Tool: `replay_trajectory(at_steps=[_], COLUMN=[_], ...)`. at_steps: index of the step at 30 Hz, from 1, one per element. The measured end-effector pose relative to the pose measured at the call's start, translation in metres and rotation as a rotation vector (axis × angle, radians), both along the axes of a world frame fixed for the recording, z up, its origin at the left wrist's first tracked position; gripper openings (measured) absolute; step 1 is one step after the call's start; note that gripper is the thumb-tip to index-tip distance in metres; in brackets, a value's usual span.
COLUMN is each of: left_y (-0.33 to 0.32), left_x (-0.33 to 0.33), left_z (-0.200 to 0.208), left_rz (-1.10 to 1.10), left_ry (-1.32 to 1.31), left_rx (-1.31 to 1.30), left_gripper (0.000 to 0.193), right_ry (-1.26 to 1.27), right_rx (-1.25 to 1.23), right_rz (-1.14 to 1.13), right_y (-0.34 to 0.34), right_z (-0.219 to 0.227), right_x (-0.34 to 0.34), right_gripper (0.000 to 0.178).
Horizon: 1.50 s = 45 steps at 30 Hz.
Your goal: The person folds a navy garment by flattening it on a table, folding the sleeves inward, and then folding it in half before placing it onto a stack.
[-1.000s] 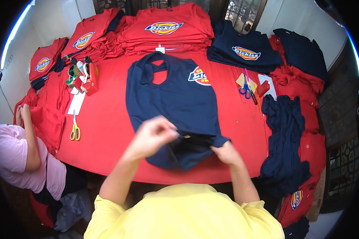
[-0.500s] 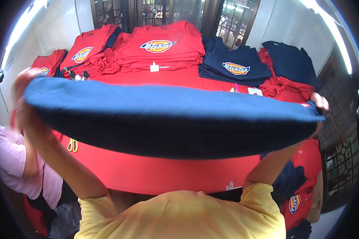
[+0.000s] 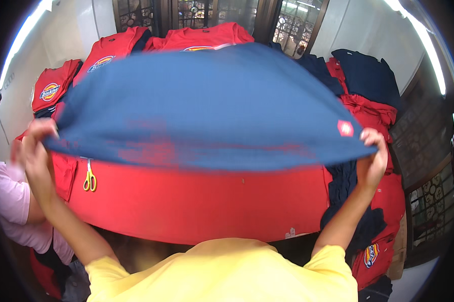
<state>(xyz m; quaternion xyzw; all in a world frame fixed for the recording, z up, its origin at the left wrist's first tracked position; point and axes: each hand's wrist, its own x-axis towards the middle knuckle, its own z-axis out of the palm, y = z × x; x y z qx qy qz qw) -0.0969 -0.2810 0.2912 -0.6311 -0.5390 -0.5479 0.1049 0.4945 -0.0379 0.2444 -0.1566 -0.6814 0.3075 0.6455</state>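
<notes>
A navy T-shirt (image 3: 212, 100) is stretched wide in the air over a red-covered table (image 3: 227, 201), blurred by motion. My left hand (image 3: 38, 138) pinches its near edge at the left corner. At the right corner my right hand (image 3: 374, 151) grips the same edge, close to a small red patch (image 3: 345, 128) on the cloth. The far part of the shirt billows up in front of the stacks behind it. Most of the far half of the table is hidden by the cloth.
Yellow-handled scissors (image 3: 89, 178) lie on the table's left side. Red shirts (image 3: 204, 35) are stacked at the back, navy ones (image 3: 365, 73) at the back right. More navy cloth (image 3: 355, 221) lies along the right. A co-worker in a pink sleeve (image 3: 8, 194) is at the left.
Both my hands have come lower and nearer to me. The T-shirt, folded over in a narrow band before, now spreads out away from me, covering more of the stacks.
</notes>
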Motion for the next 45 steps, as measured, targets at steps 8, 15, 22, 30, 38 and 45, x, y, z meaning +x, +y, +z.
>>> replay_trajectory(at_steps=[8,15,22,30,38,45], left_y=[-0.036,0.165,0.204,0.051,0.129,0.136], left_x=[0.030,0.022,0.084,0.058,0.026,0.069], left_z=[-0.092,-0.308,-0.295,-0.136,-0.090,-0.104], left_rz=[-0.507,0.249,0.097,-0.659,-0.437,-0.243], left_ry=[-0.656,-0.205,-0.694,-1.174,-0.848,-0.731], left_rx=[-0.936,-0.984,-0.577,-0.313,0.003,-0.132], left_gripper=[0.044,0.045,0.021,0.005,0.014,0.025], right_ry=[-0.421,-0.908,-0.720,0.301,0.297,0.071], right_rx=[-0.590,-0.690,-0.730,-0.533,-0.409,-0.474], right_rz=[0.032,-0.878,-0.661,0.247,0.001,-0.191], right_y=[-0.054,0.106,0.095,-0.064,0.017,0.021], right_z=[-0.067,-0.281,-0.272,-0.070,-0.022,-0.067], right_x=[0.040,0.013,-0.090,-0.032,-0.025,-0.007], right_gripper=[0.039,0.035,0.022,0.039,0.011,0.007])
